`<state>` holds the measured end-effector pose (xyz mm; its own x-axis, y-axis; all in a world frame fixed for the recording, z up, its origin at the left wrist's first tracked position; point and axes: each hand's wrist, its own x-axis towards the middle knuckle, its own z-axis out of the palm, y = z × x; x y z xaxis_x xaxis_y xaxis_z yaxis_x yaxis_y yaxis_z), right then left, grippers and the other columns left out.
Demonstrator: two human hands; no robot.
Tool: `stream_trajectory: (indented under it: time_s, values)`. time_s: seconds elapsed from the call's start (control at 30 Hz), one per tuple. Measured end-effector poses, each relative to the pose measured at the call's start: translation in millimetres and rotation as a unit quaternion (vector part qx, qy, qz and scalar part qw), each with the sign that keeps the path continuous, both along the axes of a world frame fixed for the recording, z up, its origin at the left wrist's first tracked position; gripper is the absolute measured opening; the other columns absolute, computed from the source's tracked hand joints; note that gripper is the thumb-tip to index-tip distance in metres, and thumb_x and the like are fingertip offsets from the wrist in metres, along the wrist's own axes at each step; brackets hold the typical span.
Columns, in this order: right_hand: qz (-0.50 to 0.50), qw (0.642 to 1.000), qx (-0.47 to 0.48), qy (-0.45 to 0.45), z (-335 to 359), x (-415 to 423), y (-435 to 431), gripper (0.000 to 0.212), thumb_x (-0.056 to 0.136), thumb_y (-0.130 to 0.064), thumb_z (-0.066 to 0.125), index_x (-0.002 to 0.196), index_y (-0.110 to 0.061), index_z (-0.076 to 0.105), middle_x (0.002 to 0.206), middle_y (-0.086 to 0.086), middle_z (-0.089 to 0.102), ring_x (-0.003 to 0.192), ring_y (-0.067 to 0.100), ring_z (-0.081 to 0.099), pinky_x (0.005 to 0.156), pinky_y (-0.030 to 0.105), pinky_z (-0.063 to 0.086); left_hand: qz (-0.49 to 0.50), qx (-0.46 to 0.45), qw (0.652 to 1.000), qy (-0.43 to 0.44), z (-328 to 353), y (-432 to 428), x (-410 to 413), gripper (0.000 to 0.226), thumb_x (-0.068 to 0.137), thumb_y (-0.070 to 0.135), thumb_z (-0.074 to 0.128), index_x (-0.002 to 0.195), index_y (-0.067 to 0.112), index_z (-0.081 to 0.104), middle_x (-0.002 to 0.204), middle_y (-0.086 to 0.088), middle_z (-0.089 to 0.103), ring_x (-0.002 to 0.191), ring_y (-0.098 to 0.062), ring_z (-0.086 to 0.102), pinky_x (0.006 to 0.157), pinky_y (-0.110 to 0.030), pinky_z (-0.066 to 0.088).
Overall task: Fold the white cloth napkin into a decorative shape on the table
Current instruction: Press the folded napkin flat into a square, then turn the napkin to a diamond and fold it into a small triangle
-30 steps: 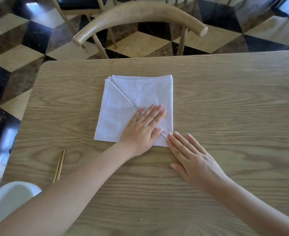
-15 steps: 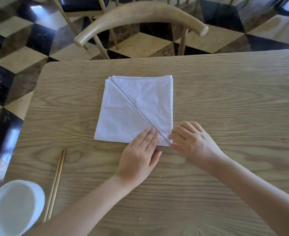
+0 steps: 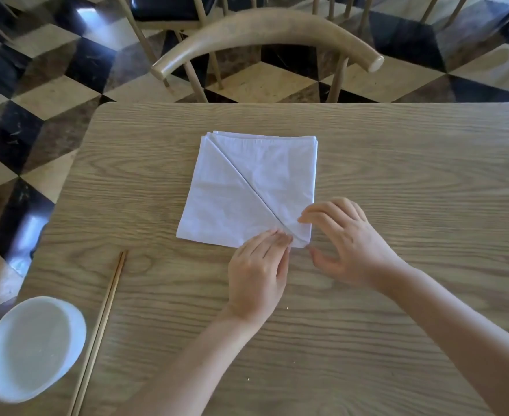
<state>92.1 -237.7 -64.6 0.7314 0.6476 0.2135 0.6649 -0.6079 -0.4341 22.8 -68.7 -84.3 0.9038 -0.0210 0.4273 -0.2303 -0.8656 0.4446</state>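
Observation:
The white cloth napkin (image 3: 247, 190) lies flat on the wooden table (image 3: 397, 175) as a folded square, with a diagonal crease running from its far left corner to its near right corner. My left hand (image 3: 257, 271) rests at the near edge, its fingertips pressing the napkin's near right corner. My right hand (image 3: 346, 244) hovers over the same corner with curled fingers, index tip touching the cloth just above the crease and thumb spread below the corner. Neither hand lifts the cloth.
A pair of wooden chopsticks (image 3: 103, 325) lies at the near left, beside a white bowl (image 3: 31, 349) at the table's left edge. A wooden chair (image 3: 265, 31) stands beyond the far edge, over a checkered floor.
My left hand slid down off the middle of the napkin to its near right corner. My right hand went from flat on the table to curled over that corner.

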Motion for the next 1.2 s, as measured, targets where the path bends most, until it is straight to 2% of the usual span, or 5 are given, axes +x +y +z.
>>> stream_trajectory:
  time_s: [0.13,0.3,0.63,0.93,1.2]
  values:
    - [0.014,0.999,-0.040,-0.008,-6.0,10.6,-6.4,0.051,0.073,-0.024,0.062,0.123,-0.016,0.053,0.127,-0.002,0.055,0.121,0.017,0.041,0.106,0.027,0.022,-0.003,0.015,1.000,-0.011,1.8,-0.2,1.4,0.016,0.083,0.008,0.060,0.093,0.006,0.072,0.093,-0.005,0.074,0.092,-0.019,0.069,0.079,-0.031,0.052]
    - [-0.010,0.998,0.029,-0.061,-3.2,16.5,10.2,0.018,0.083,-0.019,0.058,0.095,-0.013,0.069,0.101,-0.002,0.070,0.103,0.014,0.050,0.094,0.026,0.030,-0.025,-0.008,0.999,-0.022,17.0,6.0,-0.4,0.014,0.087,0.009,0.059,0.092,0.007,0.072,0.090,-0.002,0.074,0.091,-0.017,0.069,0.076,-0.031,0.053]
    - [-0.024,0.995,0.089,-0.034,53.6,-8.9,28.7,0.015,0.083,-0.018,0.057,0.087,-0.012,0.070,0.082,0.000,0.068,0.081,0.018,0.057,0.076,0.029,0.045,0.021,-0.110,0.994,0.004,46.5,38.7,-18.8,0.016,0.084,0.017,0.059,0.093,0.010,0.070,0.088,0.000,0.072,0.086,-0.010,0.060,0.078,-0.018,0.045]
    - [-0.122,0.971,0.205,0.009,148.7,-4.0,57.4,0.005,0.083,-0.010,0.065,0.086,-0.008,0.068,0.074,-0.025,0.049,0.073,0.004,0.046,0.070,0.008,0.037,0.038,-0.232,0.967,0.099,150.4,72.9,6.0,0.012,0.084,0.024,0.065,0.094,0.018,0.065,0.066,0.015,0.054,0.063,0.003,0.048,0.060,-0.008,0.033]
    - [-0.113,0.965,0.233,0.034,227.9,-14.2,61.2,0.004,0.082,-0.014,0.067,0.084,-0.017,0.069,0.076,-0.019,0.060,0.073,-0.002,0.055,0.068,0.007,0.040,-0.013,-0.236,0.969,0.076,237.2,85.7,0.2,0.002,0.081,0.020,0.069,0.083,0.019,0.069,0.068,0.016,0.062,0.058,0.000,0.052,0.055,-0.008,0.036]
